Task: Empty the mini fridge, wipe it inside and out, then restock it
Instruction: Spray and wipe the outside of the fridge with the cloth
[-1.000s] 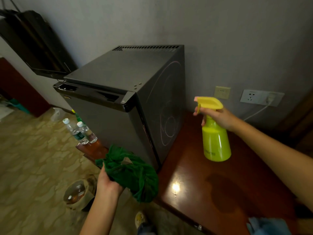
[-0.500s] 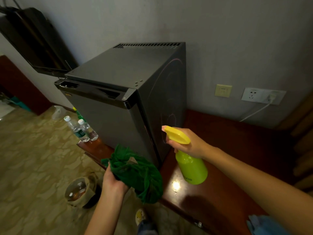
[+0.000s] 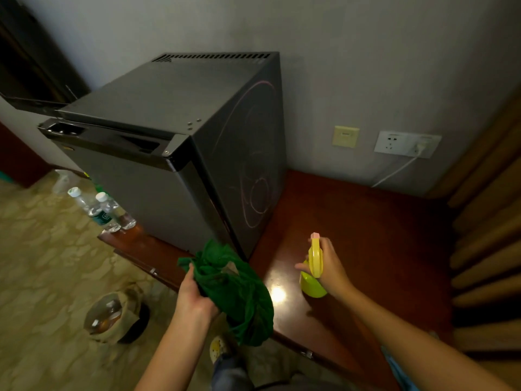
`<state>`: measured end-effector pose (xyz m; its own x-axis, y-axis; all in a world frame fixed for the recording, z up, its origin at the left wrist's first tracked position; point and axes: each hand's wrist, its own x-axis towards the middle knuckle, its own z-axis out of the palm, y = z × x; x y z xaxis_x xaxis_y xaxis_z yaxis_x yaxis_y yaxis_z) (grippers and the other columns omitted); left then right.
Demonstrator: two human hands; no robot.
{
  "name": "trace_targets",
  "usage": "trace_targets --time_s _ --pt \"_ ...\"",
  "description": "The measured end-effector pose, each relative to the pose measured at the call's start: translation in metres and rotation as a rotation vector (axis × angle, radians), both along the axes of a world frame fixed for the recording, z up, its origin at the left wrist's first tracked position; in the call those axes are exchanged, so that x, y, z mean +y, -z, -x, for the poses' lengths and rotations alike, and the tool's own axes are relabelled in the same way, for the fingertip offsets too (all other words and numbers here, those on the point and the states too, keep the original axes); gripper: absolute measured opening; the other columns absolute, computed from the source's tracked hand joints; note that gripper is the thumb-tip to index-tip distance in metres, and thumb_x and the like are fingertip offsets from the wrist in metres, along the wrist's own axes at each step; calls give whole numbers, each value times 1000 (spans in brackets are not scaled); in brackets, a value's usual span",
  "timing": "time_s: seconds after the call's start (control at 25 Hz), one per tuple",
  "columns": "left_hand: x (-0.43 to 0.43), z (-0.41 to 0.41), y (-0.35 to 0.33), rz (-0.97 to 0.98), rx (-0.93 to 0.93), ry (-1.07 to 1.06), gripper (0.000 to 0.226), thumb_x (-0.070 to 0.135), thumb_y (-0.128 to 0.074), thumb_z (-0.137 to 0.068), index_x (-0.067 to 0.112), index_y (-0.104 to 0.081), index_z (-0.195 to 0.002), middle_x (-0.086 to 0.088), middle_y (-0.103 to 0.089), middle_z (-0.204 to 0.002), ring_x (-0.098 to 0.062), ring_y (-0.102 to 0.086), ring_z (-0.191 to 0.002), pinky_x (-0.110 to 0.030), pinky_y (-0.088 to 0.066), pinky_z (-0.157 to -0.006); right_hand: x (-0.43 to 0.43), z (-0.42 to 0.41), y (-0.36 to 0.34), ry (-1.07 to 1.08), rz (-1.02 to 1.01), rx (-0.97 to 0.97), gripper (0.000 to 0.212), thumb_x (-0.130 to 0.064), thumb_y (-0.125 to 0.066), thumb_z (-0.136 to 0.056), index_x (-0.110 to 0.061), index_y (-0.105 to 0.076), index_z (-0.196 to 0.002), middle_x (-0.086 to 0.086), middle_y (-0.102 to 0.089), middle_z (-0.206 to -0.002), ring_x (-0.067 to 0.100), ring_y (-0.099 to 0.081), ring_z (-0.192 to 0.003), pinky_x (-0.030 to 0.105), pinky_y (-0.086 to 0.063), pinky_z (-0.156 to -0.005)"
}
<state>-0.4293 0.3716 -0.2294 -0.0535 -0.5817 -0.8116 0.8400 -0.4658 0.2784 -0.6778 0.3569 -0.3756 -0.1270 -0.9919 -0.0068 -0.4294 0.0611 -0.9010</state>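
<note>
Right hand (image 3: 328, 266), fingers curled round the neck of the yellow-green spray bottle (image 3: 311, 287), nozzle turned toward the mini fridge (image 3: 174, 108); whether the bottle's base rests on the surface (image 3: 366, 235) I cannot tell. Left hand (image 3: 194, 297), closed on a bunched green cloth (image 3: 245, 294), which hangs just before the fridge's near corner, ready, I judge, to follow the spray. Holding one tool in each hand lets me wet and wipe without setting either down. The fridge stands on the red-brown surface against the wall, door shut, with faint ring marks on its right side panel, the likely target of the outside wipe. Two water bottles (image 3: 107, 210) stand at the left end of the surface, probably set out to await restocking. A bin (image 3: 112, 314) sits on the floor below.
</note>
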Motion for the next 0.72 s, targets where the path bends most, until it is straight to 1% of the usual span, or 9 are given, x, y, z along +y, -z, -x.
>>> trace_targets --time_s 0.12,0.28,0.36,0.48,0.56,0.6,0.64,0.68,0.72 --pt "2 14 -5 -6 15 51 54 46 -43 -97 7 -50 -134 -17 -53 -127 -32 -50 -103 -47 -33 -89 4 -2 9 107 -14 5 83 -38 -85 -55 -6 -46 -121 5 -49 -107 25 -58 -92 40 -51 -76" --pt "5 26 -4 -16 -1 106 56 46 -42 -97 7 -49 -136 -23 -56 -125 -39 -51 -113 -48 -32 -91 8 -5 17 113 -20 3 91 -50 -78 -52 -7 -42 -123 4 -46 -109 25 -56 -95 44 -52 -78" --pt "5 29 -5 -14 -1 120 56 46 -43 -96 6 -50 -135 -25 -59 -117 -40 -53 -106 -48 -33 -91 10 -7 24 101 -51 -16 96 -50 -80 -49 -8 -38 -125 6 -46 -111 26 -56 -97 45 -52 -80" --pt "6 31 -7 -13 5 165 54 45 -44 -96 3 -53 -130 -23 -59 -116 -39 -53 -103 -49 -34 -90 15 -3 32 47 -118 26 113 -35 -92 -48 -13 -27 -139 11 -38 -131 31 -45 -120 46 -44 -98" --pt "5 31 -9 9 26 230 51 43 -46 -96 0 -59 -119 -28 -64 -104 -41 -63 -91 -52 -43 -84 29 9 28 -1 -114 117 117 -20 -89 -59 -25 -11 -147 8 -19 -149 29 -22 -138 48 -27 -112" --pt "4 31 -9 27 33 277 48 42 -46 -95 -1 -63 -110 -28 -68 -95 -40 -68 -81 -52 -50 -77 40 17 20 -19 -74 145 114 -20 -82 -66 -36 -3 -146 -1 -9 -154 22 -11 -141 47 -20 -114" --pt "2 32 -10 50 36 323 47 40 -47 -94 -2 -65 -101 -26 -69 -89 -39 -70 -73 -50 -56 -67 51 25 5 -24 14 152 108 -25 -73 -70 -45 3 -144 -13 -4 -154 14 -7 -142 46 -16 -115" --pt "0 34 -13 77 37 364 48 39 -47 -93 -4 -68 -93 -25 -70 -85 -37 -70 -69 -49 -57 -58 60 31 -16 -10 124 135 100 -31 -65 -71 -51 2 -142 -21 -4 -152 10 -8 -141 44 -16 -115" --pt "-3 38 -18 111 28 409 50 38 -47 -93 -6 -71 -85 -24 -70 -82 -36 -70 -66 -48 -56 -53 66 32 -40 -1 225 89 90 -35 -58 -73 -51 -5 -143 -22 -9 -152 9 -14 -142 40 -18 -115"
